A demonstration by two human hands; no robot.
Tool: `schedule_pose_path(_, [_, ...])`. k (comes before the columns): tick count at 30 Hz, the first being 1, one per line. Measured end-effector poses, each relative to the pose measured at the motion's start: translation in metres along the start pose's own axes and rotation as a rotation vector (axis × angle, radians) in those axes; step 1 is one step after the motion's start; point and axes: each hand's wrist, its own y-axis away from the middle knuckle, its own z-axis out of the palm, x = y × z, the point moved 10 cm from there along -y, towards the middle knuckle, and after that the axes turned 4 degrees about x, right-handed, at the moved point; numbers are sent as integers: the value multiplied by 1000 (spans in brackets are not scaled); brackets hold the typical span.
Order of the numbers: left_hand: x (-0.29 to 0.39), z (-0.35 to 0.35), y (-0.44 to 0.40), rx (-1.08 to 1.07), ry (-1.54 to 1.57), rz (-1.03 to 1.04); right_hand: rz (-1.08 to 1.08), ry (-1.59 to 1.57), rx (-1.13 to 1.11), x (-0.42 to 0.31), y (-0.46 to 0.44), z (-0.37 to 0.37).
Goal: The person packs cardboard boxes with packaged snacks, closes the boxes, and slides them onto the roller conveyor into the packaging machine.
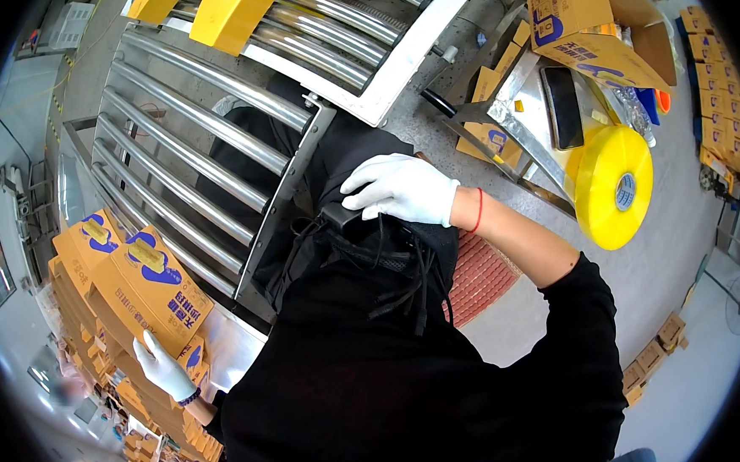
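Note:
My left hand (163,367), in a white glove, is at the lower left against the side of a printed cardboard box (151,281). Its fingers are stretched out along the cardboard, and part of the hand faces away from me. My right hand (402,189), also gloved in white, lies over my lap with its fingers extended and slightly bent. Just below those fingertips is a small black block-like object (341,216), partly hidden in dark clothing. Black cords (408,293) hang at my waist beside it.
A steel roller conveyor (196,161) runs ahead, with yellow guards (235,7) on the machine beyond. On the right, a metal stand holds a black phone (561,107), a yellow tape roll (614,187) and an open carton (598,37). Stacked boxes (722,92) line the far right.

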Motion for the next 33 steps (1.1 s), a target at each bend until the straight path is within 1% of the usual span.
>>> schedule_pose_path(1, [-1, 0, 0, -2, -3, 5, -1, -2, -2, -2, -2, 1])
schedule_pose_path(3, [2, -1, 1, -12, 4, -13, -29, 45, -75, -6, -7, 8])
schedule_pose_path(5, [0, 1, 1, -18, 10, -35, -48, 53, -68, -2, -6, 11])
schedule_pose_path(7, [0, -1, 2, 9, -2, 27, -70, 57, -72, -3, -6, 11])
schedule_pose_path(10, [1, -2, 1, -10, -20, 21, -20, 36, -94, -3, -2, 8])
schedule_pose_path(12, [-6, -1, 2, -22, 10, -35, 18, -1, -61, 2, 0, 7])
schedule_pose_path(13, [-2, 0, 2, -22, 18, -18, 58, -22, -71, 4, -1, 7])
schedule_pose_path(14, [2, 0, 2, -22, 28, 3, 55, -23, -76, 2, -1, 7])
schedule_pose_path(22, [-3, 1, 2, -29, 36, -48, 78, -36, -88, 6, -1, 9])
schedule_pose_path(27, [5, 5, 3, -85, 107, -106, 59, -53, -61, 5, -1, 6])
schedule_pose_path(30, [10, 2, 3, -63, 63, -84, 40, -72, -49, 5, -1, 6])
schedule_pose_path(33, [5, 4, 3, -71, 91, -63, -4, -52, -37, 3, 0, 5])
